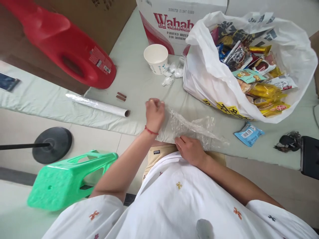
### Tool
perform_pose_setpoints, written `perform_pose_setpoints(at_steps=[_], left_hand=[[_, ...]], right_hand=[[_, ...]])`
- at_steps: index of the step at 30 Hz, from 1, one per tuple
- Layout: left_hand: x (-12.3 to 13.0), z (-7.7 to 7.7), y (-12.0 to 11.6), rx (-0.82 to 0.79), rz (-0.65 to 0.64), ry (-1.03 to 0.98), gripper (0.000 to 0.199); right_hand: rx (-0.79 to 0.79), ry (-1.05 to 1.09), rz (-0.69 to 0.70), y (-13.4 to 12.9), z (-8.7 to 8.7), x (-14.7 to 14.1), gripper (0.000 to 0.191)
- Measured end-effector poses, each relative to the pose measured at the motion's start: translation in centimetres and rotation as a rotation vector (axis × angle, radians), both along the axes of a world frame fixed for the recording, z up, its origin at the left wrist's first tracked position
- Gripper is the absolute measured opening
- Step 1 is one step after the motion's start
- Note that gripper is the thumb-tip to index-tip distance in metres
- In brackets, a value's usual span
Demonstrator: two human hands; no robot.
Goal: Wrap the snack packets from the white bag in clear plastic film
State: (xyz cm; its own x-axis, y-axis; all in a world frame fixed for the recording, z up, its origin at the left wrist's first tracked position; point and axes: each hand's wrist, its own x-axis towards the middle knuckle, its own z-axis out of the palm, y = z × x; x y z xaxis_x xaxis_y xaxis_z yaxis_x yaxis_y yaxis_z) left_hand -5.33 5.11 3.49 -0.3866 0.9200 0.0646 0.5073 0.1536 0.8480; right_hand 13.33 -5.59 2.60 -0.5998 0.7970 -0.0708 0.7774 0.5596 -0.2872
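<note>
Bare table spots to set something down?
Roomy: between red jug, paper cup and left hand. Narrow: between plastic film and blue packet. Crowded: between paper cup and snack bag, where crumpled plastic clumps sit.

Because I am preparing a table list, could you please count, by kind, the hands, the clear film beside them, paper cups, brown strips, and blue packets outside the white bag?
Left hand and right hand: 2
Clear film: 1, seemingly one piece
Paper cup: 1
Brown strips: 2
Blue packet outside the white bag: 1
Total: 7
</note>
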Motion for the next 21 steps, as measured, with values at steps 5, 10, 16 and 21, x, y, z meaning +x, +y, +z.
perform_pose_setpoints(at_steps=[5, 10, 16, 21], left_hand=[[2.5, 2.6, -7.0, 0.150, -0.228, 0.014, 0.022], [4.2, -0.3, -8.6, 0.008, -0.319, 0.086, 0.028], [4.8, -3.0, -7.9, -0.040, -0.279, 0.424, 0.025], [5.2, -4.2, -9.1, 0.033, -0.377, 0.639, 0.029]], right_hand=[[-0.119, 0.023, -0.052, 0.2, 0.4, -0.5, 0.031], [-0.221, 0.022, 0.035, -0.9, 0.3, -0.8, 0.029], [-0.181, 0.413, 0.264, -2.1, 4.6, 2.7, 0.018], [0.080, 0.503, -0.409, 1.0, 5.3, 6.7, 0.030]])
